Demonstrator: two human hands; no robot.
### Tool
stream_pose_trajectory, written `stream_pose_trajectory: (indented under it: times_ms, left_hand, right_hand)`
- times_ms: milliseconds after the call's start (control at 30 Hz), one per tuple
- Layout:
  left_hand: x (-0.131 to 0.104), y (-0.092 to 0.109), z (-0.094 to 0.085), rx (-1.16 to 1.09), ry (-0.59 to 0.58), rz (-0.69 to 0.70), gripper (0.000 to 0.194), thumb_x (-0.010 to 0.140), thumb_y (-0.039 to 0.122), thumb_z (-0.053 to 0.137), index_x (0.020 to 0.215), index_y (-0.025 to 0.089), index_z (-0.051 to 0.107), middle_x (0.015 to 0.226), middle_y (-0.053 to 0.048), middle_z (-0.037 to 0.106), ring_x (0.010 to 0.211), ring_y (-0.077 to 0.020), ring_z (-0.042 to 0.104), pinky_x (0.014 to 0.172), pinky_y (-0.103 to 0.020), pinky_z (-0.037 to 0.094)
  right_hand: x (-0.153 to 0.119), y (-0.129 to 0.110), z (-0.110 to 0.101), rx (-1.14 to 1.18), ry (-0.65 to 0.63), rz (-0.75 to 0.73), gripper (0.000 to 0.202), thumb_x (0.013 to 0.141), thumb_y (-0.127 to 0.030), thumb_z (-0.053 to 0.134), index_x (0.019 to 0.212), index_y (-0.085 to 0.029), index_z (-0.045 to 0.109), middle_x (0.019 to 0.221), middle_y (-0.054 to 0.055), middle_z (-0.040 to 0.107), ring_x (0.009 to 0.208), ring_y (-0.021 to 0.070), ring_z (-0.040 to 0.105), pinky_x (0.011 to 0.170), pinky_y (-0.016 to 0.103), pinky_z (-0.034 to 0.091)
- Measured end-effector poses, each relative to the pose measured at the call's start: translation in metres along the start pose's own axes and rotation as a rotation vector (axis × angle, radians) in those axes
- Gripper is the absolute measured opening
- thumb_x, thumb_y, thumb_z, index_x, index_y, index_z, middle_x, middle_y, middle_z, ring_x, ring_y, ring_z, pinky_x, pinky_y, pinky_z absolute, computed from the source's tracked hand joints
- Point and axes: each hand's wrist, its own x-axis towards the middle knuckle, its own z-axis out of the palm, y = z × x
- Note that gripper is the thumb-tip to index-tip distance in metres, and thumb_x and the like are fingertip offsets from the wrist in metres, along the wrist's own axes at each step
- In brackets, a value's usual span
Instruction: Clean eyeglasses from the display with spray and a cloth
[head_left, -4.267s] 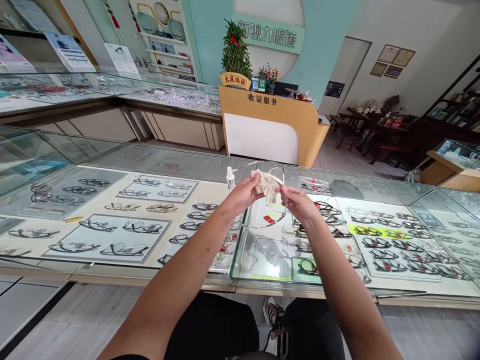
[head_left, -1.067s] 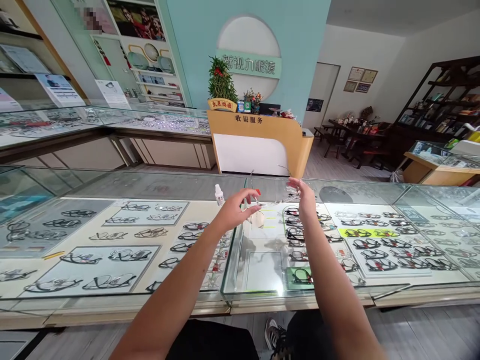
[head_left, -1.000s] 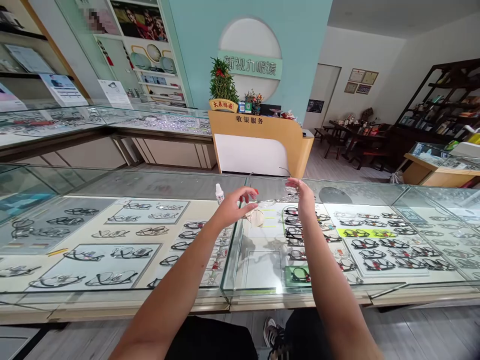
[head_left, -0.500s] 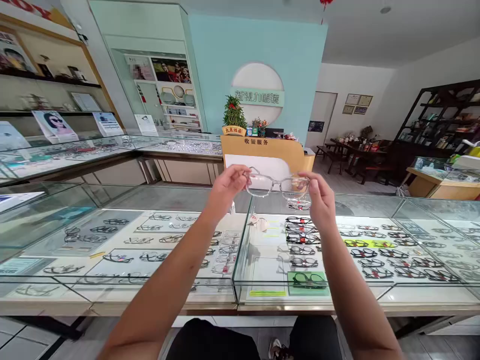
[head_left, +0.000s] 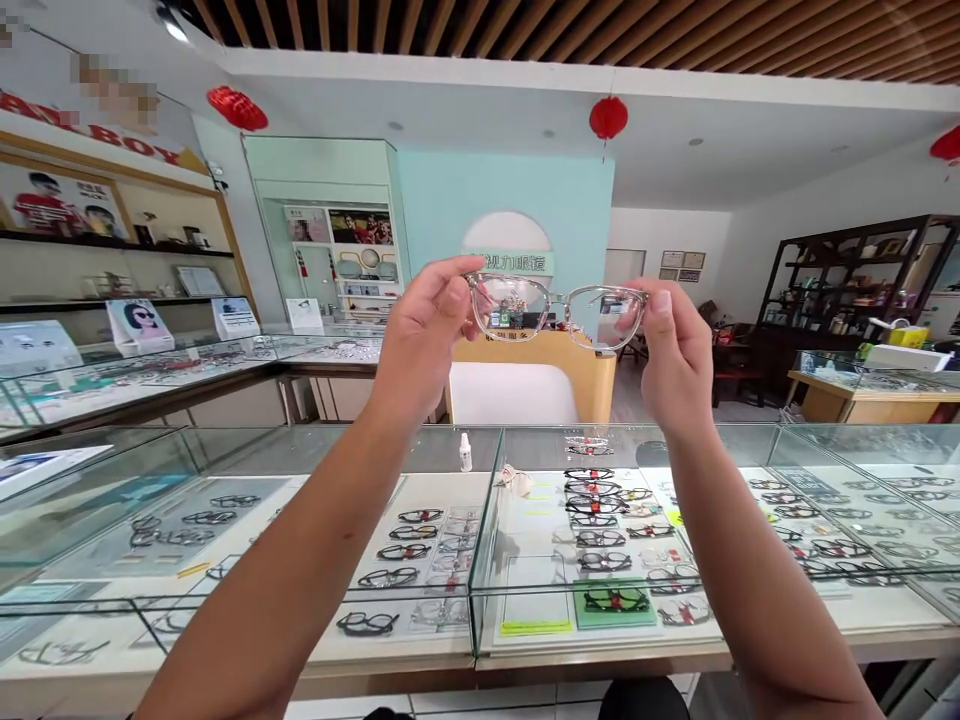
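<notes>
A pair of clear-framed eyeglasses [head_left: 556, 298] is held up level in front of me, above the glass counter. My left hand [head_left: 431, 325] pinches its left end by the hinge, between thumb and fingers. At the other end, my right hand [head_left: 673, 345] grips the right hinge with the thumb toward me. Through the lenses I see the wall sign and the cashier desk behind. The temples are mostly hidden behind the lenses and my fingers.
Below my arms runs a glass display case [head_left: 480, 662] holding rows of eyeglasses. A small white spray bottle [head_left: 465, 454] stands near its back edge, with a crumpled cloth [head_left: 514, 480] to the right. Beyond is a wooden cashier desk [head_left: 600, 375]. Red lanterns [head_left: 608, 118] hang overhead.
Both hands have raised the eyeglasses and brought them nearer, so they look larger. The view has tilted up, showing more ceiling and the lanterns.
</notes>
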Motion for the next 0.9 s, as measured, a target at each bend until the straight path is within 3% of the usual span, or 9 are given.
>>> stream_pose_trajectory:
  times_ms: [133, 233, 500, 767, 900]
  left_hand:
    - [0.003, 0.010, 0.003, 0.029, 0.047, -0.003, 0.044, 0.094, 0.064, 0.071, 0.119, 0.029, 0.074, 0.099, -0.006, 0.067, 0.082, -0.0158, 0.062, 0.068, -0.029, 0.049]
    - [0.005, 0.010, 0.003, 0.067, 0.079, -0.008, 0.044, 0.094, 0.066, 0.069, 0.118, 0.029, 0.074, 0.104, -0.008, 0.067, 0.093, -0.0203, 0.065, 0.070, -0.030, 0.051]
    - [0.001, 0.001, 0.004, 0.061, 0.016, -0.103, 0.051, 0.095, 0.070, 0.064, 0.124, 0.030, 0.073, 0.114, -0.012, 0.071, 0.112, -0.0299, 0.068, 0.074, -0.033, 0.054]
    - [-0.012, 0.007, 0.007, 0.017, 0.009, -0.198, 0.051, 0.094, 0.074, 0.063, 0.121, 0.032, 0.073, 0.127, -0.008, 0.072, 0.118, -0.0273, 0.068, 0.075, -0.032, 0.056]
    - [-0.018, 0.014, 0.013, 0.056, 0.031, -0.171, 0.051, 0.094, 0.074, 0.063, 0.118, 0.030, 0.071, 0.121, -0.007, 0.071, 0.117, -0.0250, 0.067, 0.078, -0.031, 0.057]
  right_hand:
    - [0.007, -0.012, -0.003, -0.050, 0.025, -0.011, 0.047, 0.108, -0.066, 0.043, 0.106, -0.030, 0.072, 0.081, 0.001, 0.059, 0.080, 0.0201, 0.062, 0.080, 0.038, 0.053]
    - [0.009, -0.017, -0.003, -0.059, 0.038, -0.017, 0.046, 0.107, -0.066, 0.044, 0.102, -0.028, 0.071, 0.081, 0.001, 0.060, 0.079, 0.0193, 0.060, 0.080, 0.037, 0.053]
    - [0.008, -0.020, -0.006, -0.061, 0.055, -0.051, 0.043, 0.108, -0.062, 0.047, 0.093, -0.027, 0.068, 0.081, 0.001, 0.061, 0.076, 0.0171, 0.057, 0.078, 0.036, 0.051]
    - [0.006, -0.013, -0.002, -0.045, 0.091, -0.046, 0.047, 0.109, -0.064, 0.043, 0.097, -0.027, 0.069, 0.078, 0.002, 0.059, 0.076, 0.0195, 0.061, 0.072, 0.037, 0.051]
    - [0.005, -0.010, -0.001, -0.020, 0.133, -0.034, 0.048, 0.110, -0.063, 0.041, 0.099, -0.028, 0.072, 0.075, 0.002, 0.059, 0.074, 0.0207, 0.062, 0.072, 0.039, 0.053]
